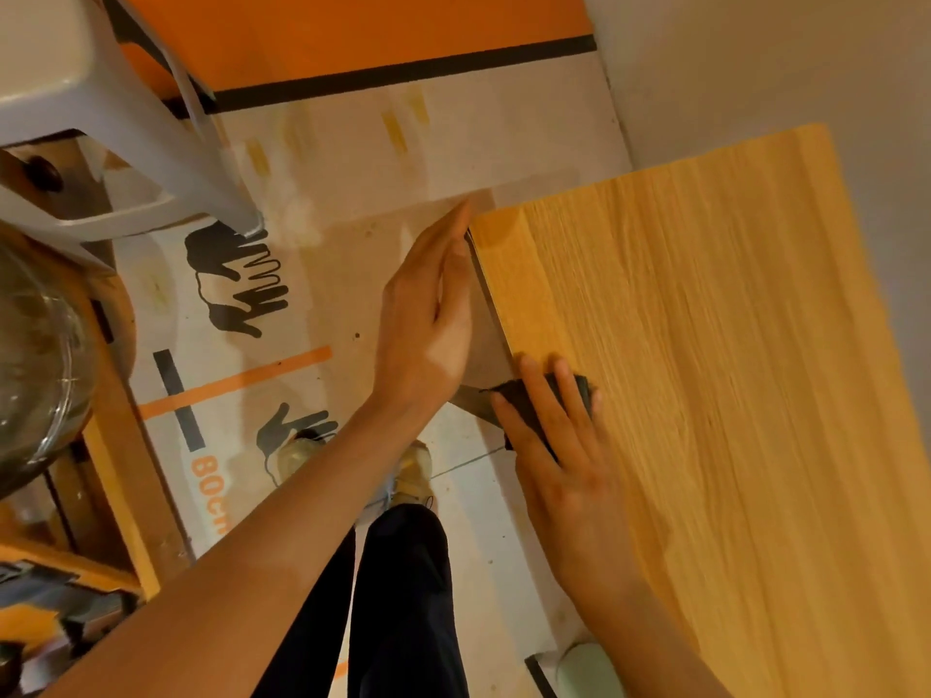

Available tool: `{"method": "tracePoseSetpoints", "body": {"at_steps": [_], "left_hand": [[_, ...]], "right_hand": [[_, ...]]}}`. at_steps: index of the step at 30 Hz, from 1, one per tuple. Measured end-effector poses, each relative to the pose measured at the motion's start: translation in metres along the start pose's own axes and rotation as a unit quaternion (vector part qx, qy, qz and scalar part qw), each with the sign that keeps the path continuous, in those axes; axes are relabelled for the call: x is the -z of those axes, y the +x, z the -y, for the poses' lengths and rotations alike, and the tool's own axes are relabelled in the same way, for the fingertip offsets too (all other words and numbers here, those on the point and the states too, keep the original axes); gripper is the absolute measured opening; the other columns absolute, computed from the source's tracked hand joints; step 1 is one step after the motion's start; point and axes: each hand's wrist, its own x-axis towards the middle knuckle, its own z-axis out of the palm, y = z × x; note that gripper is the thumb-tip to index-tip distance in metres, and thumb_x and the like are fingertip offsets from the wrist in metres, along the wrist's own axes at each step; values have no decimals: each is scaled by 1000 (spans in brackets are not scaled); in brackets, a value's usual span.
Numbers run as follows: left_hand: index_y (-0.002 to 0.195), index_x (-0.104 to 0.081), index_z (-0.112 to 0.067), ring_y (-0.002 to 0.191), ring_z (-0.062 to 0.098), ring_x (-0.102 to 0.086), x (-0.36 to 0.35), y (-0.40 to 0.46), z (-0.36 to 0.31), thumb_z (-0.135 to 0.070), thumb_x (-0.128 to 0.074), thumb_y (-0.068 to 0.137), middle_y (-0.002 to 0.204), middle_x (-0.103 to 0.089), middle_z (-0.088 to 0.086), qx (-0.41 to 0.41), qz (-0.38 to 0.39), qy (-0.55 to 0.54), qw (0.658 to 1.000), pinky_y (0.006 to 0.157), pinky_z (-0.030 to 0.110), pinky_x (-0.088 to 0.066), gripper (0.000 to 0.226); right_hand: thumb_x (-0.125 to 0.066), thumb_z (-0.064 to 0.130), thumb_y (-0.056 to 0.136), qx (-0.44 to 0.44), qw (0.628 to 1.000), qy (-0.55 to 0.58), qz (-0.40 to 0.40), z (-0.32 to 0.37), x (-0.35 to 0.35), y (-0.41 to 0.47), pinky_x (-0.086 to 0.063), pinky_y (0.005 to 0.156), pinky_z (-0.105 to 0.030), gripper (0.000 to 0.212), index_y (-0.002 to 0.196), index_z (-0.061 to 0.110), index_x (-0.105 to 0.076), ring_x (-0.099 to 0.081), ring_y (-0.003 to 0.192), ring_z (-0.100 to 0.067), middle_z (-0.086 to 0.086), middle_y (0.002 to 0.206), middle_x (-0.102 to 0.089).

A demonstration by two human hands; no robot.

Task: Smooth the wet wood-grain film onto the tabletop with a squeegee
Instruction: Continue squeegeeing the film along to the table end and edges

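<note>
The wood-grain film (705, 345) covers the tabletop, which fills the right half of the view. My right hand (559, 435) lies flat on a black squeegee (529, 400) at the table's left edge, fingers straight, pressing it onto the film. My left hand (433, 314) stands upright beside that same edge, its straight fingers against the side of the table, where a grey strip (486, 340) of the edge shows.
A grey plastic stool (116, 143) stands at upper left. A glass bowl (35, 355) sits on a wooden shelf at the left. Printed cardboard (302, 314) covers the floor below. My legs and shoes (408, 476) are under the hands. A wall runs along the table's far side.
</note>
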Motion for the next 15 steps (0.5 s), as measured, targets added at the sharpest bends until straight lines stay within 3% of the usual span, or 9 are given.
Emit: {"method": "tracePoseSetpoints", "body": {"at_steps": [2,6,10,15], "left_hand": [[153,-40,-12,143,3,-38,4,-1,-2,-23,-37,106,157,-44,0,-6,32,51,998,115,9,-26,49],[157,-32,-17,147,0,-27,13,-5,-11,-14,-45,105,163,-33,-4,9,75,106,991,113,1,-17,53],[152,-42,-16,147,0,-30,25,-22,-23,-15,-47,103,160,-36,-6,-7,92,132,987,115,6,-21,50],[139,-55,-26,131,-20,-36,30,-39,-38,-7,-50,102,151,-46,-14,8,101,176,979,105,-3,-24,42]], "right_hand": [[-36,7,99,-7,1000,17,18,-1,4,-20,-10,121,-54,45,143,14,-44,-14,149,-33,-5,161,-19],[-53,4,95,-86,983,160,3,5,19,-24,-18,120,-52,41,136,11,-53,-21,148,-26,-8,154,-34],[-58,1,92,-171,955,235,-52,16,35,-12,-33,115,-49,43,134,10,-55,-30,145,-19,-4,151,-40],[-57,10,93,-202,940,248,-118,17,49,6,-37,112,-52,38,131,10,-58,-33,143,-21,-5,149,-41]]}}
